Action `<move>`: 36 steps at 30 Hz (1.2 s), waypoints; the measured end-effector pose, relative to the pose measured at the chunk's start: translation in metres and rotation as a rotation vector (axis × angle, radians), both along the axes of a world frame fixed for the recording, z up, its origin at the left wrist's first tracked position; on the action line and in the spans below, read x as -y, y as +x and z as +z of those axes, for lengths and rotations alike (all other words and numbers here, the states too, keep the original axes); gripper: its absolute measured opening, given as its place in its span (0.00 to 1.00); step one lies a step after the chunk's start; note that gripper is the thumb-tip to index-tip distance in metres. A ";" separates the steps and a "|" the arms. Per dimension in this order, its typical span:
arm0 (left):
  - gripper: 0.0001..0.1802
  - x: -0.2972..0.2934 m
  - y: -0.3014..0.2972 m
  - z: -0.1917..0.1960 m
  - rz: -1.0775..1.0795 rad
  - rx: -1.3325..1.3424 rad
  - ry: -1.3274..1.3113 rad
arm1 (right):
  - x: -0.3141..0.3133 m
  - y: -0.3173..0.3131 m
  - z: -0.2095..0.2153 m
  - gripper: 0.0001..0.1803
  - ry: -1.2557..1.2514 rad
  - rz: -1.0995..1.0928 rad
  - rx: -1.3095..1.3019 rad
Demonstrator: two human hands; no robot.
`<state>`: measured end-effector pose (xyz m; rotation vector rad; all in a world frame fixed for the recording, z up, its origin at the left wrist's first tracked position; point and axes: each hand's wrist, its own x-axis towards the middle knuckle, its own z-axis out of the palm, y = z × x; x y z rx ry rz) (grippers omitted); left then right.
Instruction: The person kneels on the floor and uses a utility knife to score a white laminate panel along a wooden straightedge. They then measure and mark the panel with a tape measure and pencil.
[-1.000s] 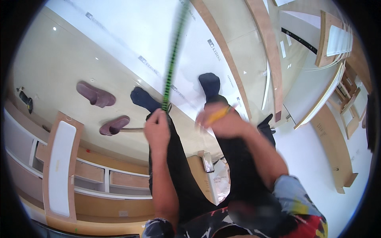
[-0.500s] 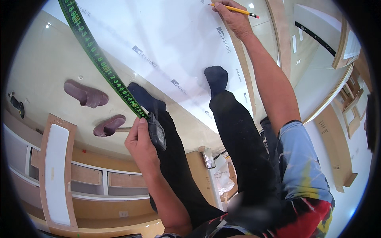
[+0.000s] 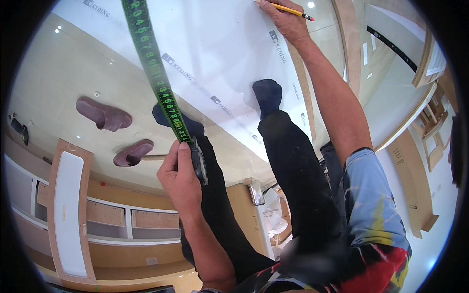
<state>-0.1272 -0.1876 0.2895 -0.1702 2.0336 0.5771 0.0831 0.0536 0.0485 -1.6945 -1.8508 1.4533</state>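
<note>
Green tape measure blade [image 3: 155,78] runs from the top edge down across the white panel [image 3: 220,53] to its dark case, which the left hand [image 3: 180,178] grips closed, thumb on top. At the panel's far end the right hand [image 3: 286,22] is closed around a yellow pencil [image 3: 288,10], arm stretched out. Two feet in dark socks [image 3: 267,95] stand on the panel. Two maroon slippers [image 3: 103,113] lie on the glossy floor to the left, near a wooden cabinet frame [image 3: 68,215].
</note>
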 end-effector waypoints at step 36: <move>0.20 0.044 -0.116 0.151 -0.444 -0.102 -0.124 | 0.229 0.222 0.439 0.14 -0.452 -0.027 0.608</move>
